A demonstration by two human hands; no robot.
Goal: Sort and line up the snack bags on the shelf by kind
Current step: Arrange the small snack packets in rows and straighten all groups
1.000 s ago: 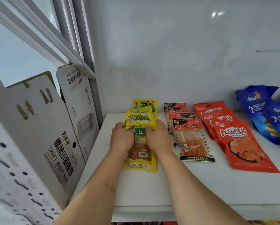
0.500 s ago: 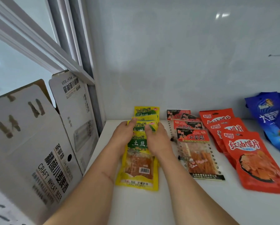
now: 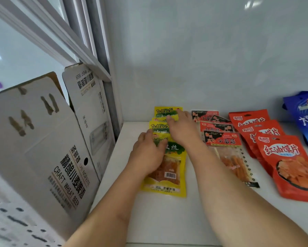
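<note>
While both my arms reach across the white shelf (image 3: 160,220), my left hand (image 3: 147,154) lies palm down and spread flat on the upper left part of the nearest yellow bag (image 3: 169,172), fingers loosely extended, pressing on it rather than gripping it. That bag lies flat at the front of a column of yellow bags (image 3: 159,126) that overlap one another and run back toward the wall, each showing only its top strip. My right hand (image 3: 183,129) reaches further in, open with the fingers stretched forward, fingertips (image 3: 180,113) resting on the rearmost yellow bag (image 3: 163,111) against the wall; whether the thumb pinches an edge underneath I cannot tell. Just to the right of the yellow column lies a second overlapping column, the clear bags with red and black headers (image 3: 222,139), partly crossed by my right forearm. Beside those comes a column of red bags (image 3: 288,157), and at the far right edge a blue bag (image 3: 304,114) leans near the wall. To the left of the shelf stand the opened flaps of a cardboard beer carton (image 3: 47,148)
</note>
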